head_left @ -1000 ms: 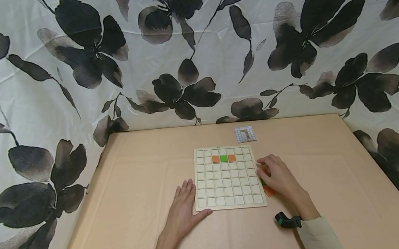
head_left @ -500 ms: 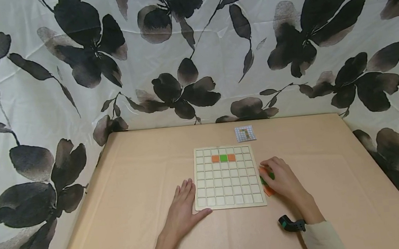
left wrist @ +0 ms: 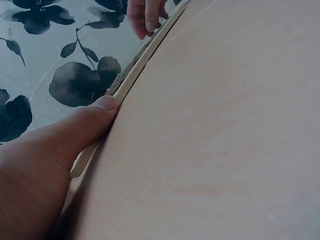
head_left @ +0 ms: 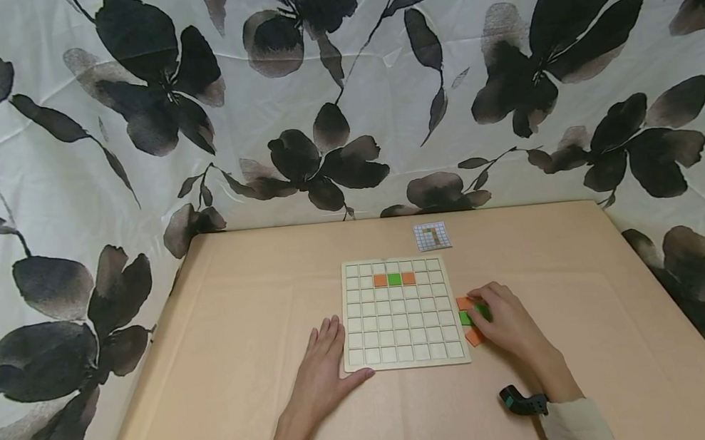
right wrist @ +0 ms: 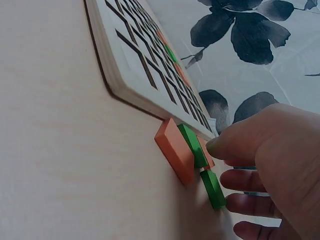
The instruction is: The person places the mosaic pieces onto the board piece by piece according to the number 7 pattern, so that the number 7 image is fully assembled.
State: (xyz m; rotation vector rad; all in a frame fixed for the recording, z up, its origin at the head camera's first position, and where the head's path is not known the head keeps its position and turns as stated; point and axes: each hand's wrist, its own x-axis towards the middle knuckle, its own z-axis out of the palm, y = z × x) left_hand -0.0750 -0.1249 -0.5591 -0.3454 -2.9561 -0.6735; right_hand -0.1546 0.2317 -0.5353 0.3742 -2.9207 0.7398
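A pale square grid board (head_left: 400, 323) lies on the table, with two orange tiles and a green tile (head_left: 394, 279) between them in one of its upper rows. My left hand (head_left: 321, 367) rests flat along the board's left edge; its thumb (left wrist: 104, 104) presses the near edge. Beside the right edge my right hand (head_left: 504, 315) hovers low over loose tiles, fingers loosely bent. A green tile (right wrist: 213, 189) lies right at its fingertips. Next to it are another green tile (right wrist: 193, 145), an orange tile (right wrist: 175, 150) and a second orange tile (head_left: 464, 303).
Behind the board lies a small card (head_left: 432, 236) printed with a grid and a coloured pattern. A white cloth with dark flowers (head_left: 313, 95) hangs behind the wooden-toned table (head_left: 256, 287). Black cameras sit on both wrists.
My right hand has shifted slightly right and towards me, away from the board's edge, uncovering more of the loose tiles. One green tile now shows further right. My left hand stays still.
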